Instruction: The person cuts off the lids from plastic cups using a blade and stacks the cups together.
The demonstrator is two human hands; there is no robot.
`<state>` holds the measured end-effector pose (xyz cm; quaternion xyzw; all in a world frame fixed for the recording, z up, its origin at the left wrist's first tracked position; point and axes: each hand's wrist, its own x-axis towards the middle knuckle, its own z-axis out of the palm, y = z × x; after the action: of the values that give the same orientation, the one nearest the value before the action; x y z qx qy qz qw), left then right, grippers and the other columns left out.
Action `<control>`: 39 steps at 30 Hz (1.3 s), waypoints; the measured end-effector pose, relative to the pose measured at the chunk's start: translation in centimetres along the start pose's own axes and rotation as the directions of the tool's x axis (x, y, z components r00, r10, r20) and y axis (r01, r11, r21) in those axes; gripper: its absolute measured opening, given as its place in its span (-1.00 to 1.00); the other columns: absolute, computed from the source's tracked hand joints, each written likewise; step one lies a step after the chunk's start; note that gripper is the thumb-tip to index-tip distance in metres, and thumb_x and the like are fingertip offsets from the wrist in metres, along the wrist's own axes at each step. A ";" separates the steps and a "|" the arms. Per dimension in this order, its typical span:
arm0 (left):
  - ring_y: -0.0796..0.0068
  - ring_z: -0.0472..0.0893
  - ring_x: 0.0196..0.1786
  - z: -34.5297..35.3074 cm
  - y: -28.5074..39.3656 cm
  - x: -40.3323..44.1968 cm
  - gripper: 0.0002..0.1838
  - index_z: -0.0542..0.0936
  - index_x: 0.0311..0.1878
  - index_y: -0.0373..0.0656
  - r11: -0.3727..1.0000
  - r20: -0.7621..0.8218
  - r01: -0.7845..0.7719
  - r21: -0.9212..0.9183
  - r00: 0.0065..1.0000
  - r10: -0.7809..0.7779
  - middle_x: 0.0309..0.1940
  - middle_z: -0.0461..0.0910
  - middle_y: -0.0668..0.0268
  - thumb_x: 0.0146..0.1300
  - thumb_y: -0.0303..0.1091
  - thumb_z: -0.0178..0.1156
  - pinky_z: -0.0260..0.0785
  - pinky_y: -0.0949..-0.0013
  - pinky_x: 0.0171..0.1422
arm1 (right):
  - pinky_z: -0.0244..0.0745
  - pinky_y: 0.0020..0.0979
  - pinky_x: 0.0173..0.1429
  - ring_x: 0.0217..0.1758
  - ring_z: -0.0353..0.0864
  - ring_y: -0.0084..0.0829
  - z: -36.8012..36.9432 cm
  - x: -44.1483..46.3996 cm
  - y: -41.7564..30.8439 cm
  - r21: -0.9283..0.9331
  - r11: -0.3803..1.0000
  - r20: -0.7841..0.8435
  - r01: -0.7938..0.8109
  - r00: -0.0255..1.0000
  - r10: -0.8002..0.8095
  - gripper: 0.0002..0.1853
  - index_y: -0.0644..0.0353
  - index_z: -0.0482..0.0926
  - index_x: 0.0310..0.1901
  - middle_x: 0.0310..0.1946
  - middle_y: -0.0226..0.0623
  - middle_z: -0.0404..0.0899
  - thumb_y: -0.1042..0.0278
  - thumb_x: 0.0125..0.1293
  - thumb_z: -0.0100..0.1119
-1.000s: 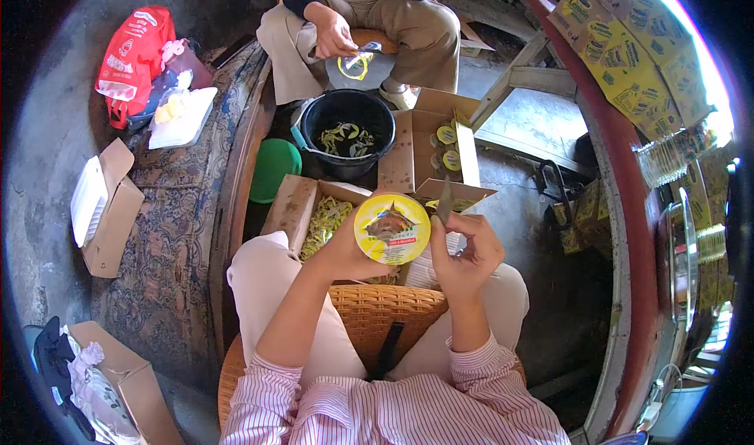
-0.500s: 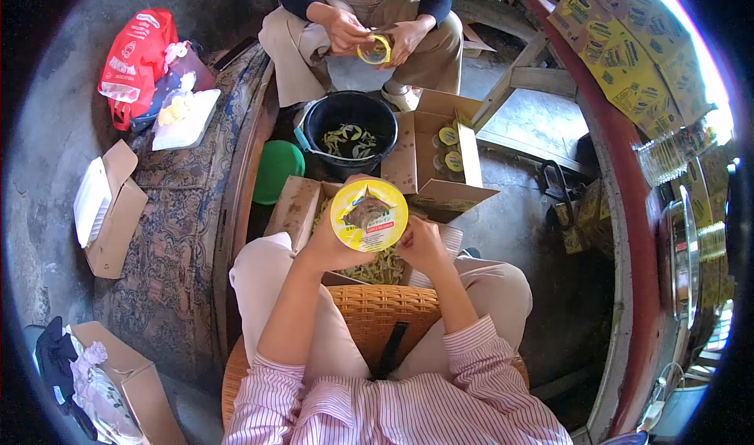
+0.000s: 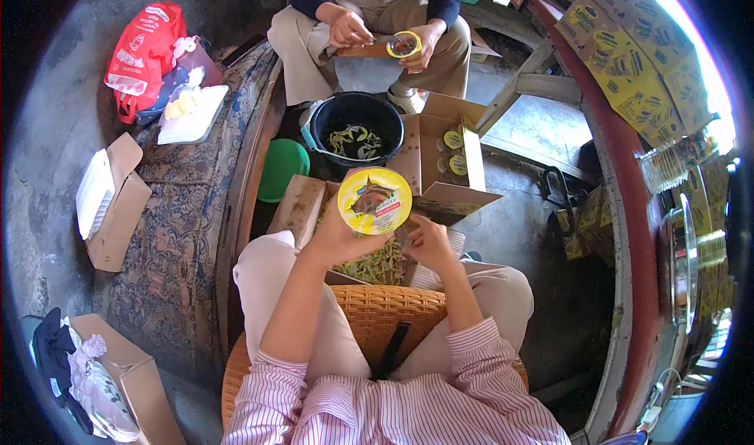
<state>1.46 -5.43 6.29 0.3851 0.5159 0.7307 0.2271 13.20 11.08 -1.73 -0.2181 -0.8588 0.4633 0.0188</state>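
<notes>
My left hand (image 3: 339, 239) holds a round cup with a yellow printed lid (image 3: 374, 201), its top facing me. Just right of the cup and slightly lower is my right hand (image 3: 428, 242), fingers curled around something dark and thin that I cannot make out. Under both hands stands a cardboard box (image 3: 298, 201) with yellow-green strips (image 3: 378, 264) inside. Farther off, a black bucket (image 3: 320, 135) contains more such strips and dark liquid. To its right, an open carton (image 3: 430, 158) has several yellow-lidded cups (image 3: 454, 140) in it.
Across from me sits a person (image 3: 385, 9) holding another yellow-rimmed cup (image 3: 404, 44). A green lid (image 3: 283, 170) lies left of the bucket. At left are a red bag (image 3: 145, 52) and a patterned mat (image 3: 169, 249); a red-edged frame (image 3: 609, 131) runs along the right.
My right hand has come down beside the cup, and the blade-like piece it held up is now mostly hidden. The cup moved slightly left and up. The other person now holds their cup with both hands raised.
</notes>
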 end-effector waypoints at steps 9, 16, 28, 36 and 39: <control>0.50 0.42 0.01 -1.0 -0.6 0.9 -0.40 0.25 0.10 -0.20 0.992 -0.289 -0.009 0.127 0.956 0.046 -0.06 0.40 0.28 -0.06 -0.57 0.24 0.28 0.42 0.10 | 0.47 -0.55 -0.23 -0.36 0.55 -0.57 -3.5 -0.6 -3.3 0.659 0.745 -0.082 0.101 0.995 -0.062 -0.44 0.35 0.37 0.05 -0.35 -0.27 0.59 0.66 -0.07 0.28; 0.49 0.44 0.00 -0.9 -0.2 1.3 -0.41 0.27 0.08 -0.21 0.960 -0.213 0.001 0.282 0.975 0.062 -0.07 0.43 0.26 -0.06 -0.52 0.28 0.28 0.41 0.10 | 0.42 -0.59 -0.15 -0.30 0.52 -0.60 -4.5 -1.4 -5.6 0.792 0.581 -0.181 0.187 0.981 -0.070 -0.51 0.32 0.40 0.03 -0.33 -0.32 0.58 0.69 -0.01 0.22; 0.46 0.44 0.01 1.1 -0.6 1.2 -0.36 0.25 0.08 -0.22 0.966 -0.166 0.043 0.256 0.986 0.001 -0.08 0.43 0.23 -0.09 -0.47 0.33 0.28 0.41 0.11 | 0.43 -0.59 -0.11 -0.23 0.53 -0.58 -5.6 -2.9 -7.8 0.916 0.300 -0.275 0.265 0.961 -0.009 -0.58 0.32 0.42 0.00 -0.26 -0.30 0.56 0.71 0.04 0.18; 0.42 0.48 -0.03 1.9 0.4 1.6 -0.26 0.23 0.10 -0.23 0.916 -0.023 -0.090 0.391 0.994 0.107 -0.09 0.45 0.18 -0.18 -0.41 0.41 0.32 0.37 0.07 | 0.46 -0.51 -0.20 -0.30 0.54 -0.48 -7.6 -3.3 -10.0 0.106 0.836 -0.611 0.538 0.699 -0.372 -0.74 0.23 0.58 -0.26 -0.36 -0.29 0.58 0.71 -0.03 0.22; 0.41 0.49 -0.04 1.8 -0.1 1.4 -0.23 0.23 0.09 -0.21 0.918 0.006 -0.062 0.392 0.998 0.066 -0.10 0.46 0.17 -0.23 -0.38 0.43 0.33 0.37 0.06 | 0.46 -0.46 -0.25 -0.34 0.54 -0.38 -9.3 -2.9 -12.0 -0.362 0.705 -0.419 0.609 0.570 -0.707 -0.77 0.19 0.60 -0.38 -0.40 -0.30 0.57 0.70 -0.15 0.22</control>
<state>2.07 -3.30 6.94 0.4366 0.6398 0.6211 0.1193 13.74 11.55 13.67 -0.0006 -0.8744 0.2649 0.4065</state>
